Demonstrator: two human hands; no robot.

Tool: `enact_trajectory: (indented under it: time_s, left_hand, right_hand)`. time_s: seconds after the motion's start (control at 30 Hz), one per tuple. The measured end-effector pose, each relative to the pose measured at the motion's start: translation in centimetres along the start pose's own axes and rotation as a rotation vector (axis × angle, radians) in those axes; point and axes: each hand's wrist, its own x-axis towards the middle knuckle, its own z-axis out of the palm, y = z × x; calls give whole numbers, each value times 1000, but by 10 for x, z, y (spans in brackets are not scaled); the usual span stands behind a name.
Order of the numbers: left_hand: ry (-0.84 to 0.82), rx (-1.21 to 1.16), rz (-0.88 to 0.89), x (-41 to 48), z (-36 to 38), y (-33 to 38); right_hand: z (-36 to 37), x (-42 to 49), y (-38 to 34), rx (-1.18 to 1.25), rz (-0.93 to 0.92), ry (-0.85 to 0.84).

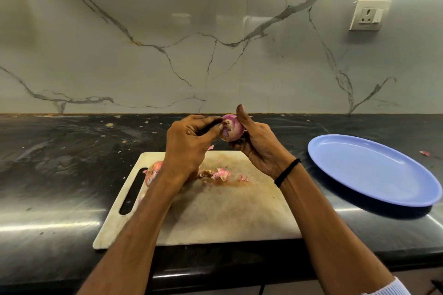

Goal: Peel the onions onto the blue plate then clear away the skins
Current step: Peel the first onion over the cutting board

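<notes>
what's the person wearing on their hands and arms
Both forearms are bare. The right hand has a thin black band round its wrist, and a white ribbed sleeve shows higher up that arm. The left hand and arm show no band, ring or sleeve.

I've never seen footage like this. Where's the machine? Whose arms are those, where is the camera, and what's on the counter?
No machine here: a person wears one camera on the head, looking down at their own hands. The right hand holds a partly peeled red onion while the left hand pinches at its skin. Below lies a cutting board with loose skins and a second onion, half hidden by the arm. The blue plate sits to the right on the black counter.
</notes>
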Motion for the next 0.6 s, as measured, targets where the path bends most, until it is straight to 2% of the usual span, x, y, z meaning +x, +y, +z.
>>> enact_trajectory:
  time_s: [0.3, 0.6]
  left_hand:
    - [-3, 60, 0, 0, -3, -2]
    - [61, 191, 80, -5, 4, -1]
  right_hand:
    - [1, -3, 0, -70, 0, 34]
    - [2, -3, 3, -134, 27, 24]
